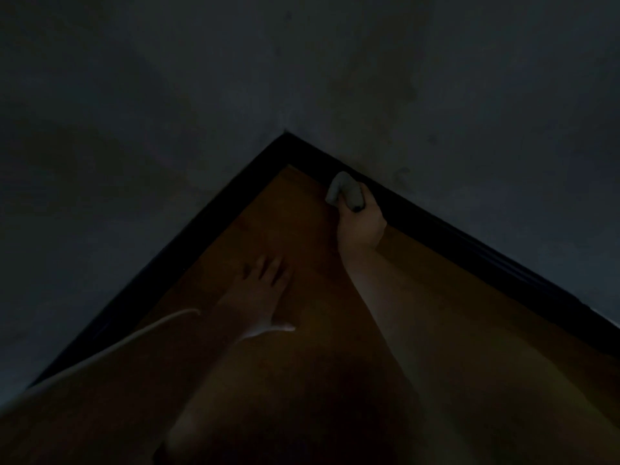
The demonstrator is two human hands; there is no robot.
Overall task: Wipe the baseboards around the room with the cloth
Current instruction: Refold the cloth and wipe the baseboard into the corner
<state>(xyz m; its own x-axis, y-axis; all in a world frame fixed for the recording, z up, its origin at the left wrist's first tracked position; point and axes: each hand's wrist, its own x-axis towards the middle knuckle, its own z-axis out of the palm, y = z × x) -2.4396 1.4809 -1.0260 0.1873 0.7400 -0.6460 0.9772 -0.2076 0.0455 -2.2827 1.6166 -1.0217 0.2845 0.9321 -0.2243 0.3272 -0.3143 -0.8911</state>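
My right hand (pixel 360 223) grips the bunched pale grey cloth (pixel 344 191) against the dark baseboard (pixel 469 253) near the corner; left hand (pixel 265 286) flat on the orange wood floor (pixel 302 213) (too dark to judge what's already clean).

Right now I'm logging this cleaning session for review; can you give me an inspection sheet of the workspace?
Surface: wooden floor, dimly lit.
Job's things: grey cloth against the dark baseboard near the corner.
Clutter: nothing seen.
Hands: right hand grips the cloth; left hand lies flat on the floor, fingers spread.
Cables: pale cord along the left arm; what it is cannot be told.
Surroundings: two dark walls meeting in a corner.
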